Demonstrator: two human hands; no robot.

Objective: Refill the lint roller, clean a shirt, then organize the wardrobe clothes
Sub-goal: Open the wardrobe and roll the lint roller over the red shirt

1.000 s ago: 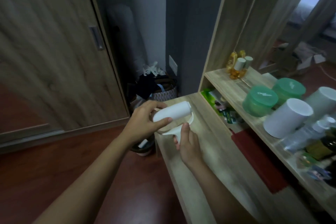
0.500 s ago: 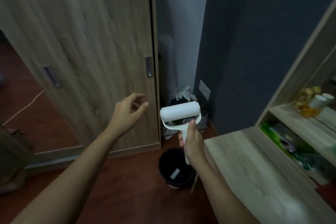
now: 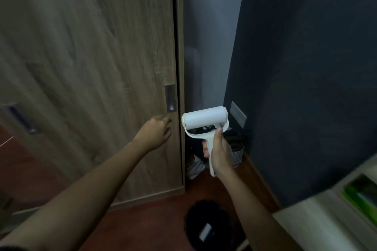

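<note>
My right hand grips the handle of a white lint roller, held upright with its clean white roll on top. My left hand is stretched toward the wooden wardrobe door, fingers loosely curled and holding nothing, just below the recessed dark door handle near the door's right edge. The wardrobe is closed, so no clothes or shirt are in view.
A black round bin stands on the red-brown floor below my right arm. A woven basket with dark items sits in the corner by the dark blue wall. A wooden desk edge is at the lower right.
My left hand let go of the roll and reached toward the door handle. My view turned left from the desk to the wardrobe. My right hand raised the roller upright.
</note>
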